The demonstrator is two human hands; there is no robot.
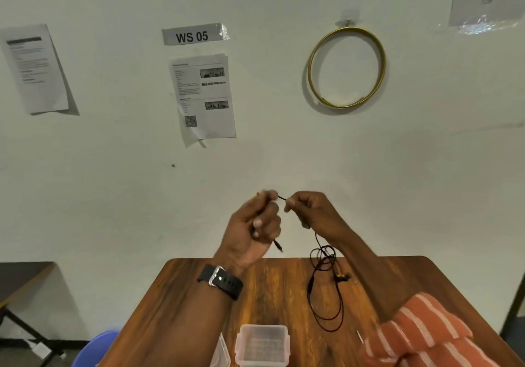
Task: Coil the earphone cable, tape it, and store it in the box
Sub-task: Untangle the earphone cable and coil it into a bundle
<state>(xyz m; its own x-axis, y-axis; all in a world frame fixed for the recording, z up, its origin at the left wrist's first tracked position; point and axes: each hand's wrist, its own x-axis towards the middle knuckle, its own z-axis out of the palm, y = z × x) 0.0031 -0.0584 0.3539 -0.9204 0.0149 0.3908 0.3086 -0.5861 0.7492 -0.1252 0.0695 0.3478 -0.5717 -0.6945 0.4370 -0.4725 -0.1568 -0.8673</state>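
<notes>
Both my hands are raised above the far edge of the wooden table (176,310). My left hand (255,230) pinches one end of the dark earphone cable (326,304), and the jack plug (277,245) sticks out below its fingers. My right hand (309,213) pinches the same cable a short way along. A short taut stretch runs between the two hands. The rest of the cable hangs from my right hand in loose loops onto the table, with the yellow-tipped earbuds (342,277) lying there. A clear plastic box (262,344) stands at the near edge.
A clear lid (221,352) lies just left of the box. A small white strip (360,337) lies near my right sleeve. A blue bin (96,346) stands on the floor at the left. Papers and a gold hoop (348,67) hang on the wall.
</notes>
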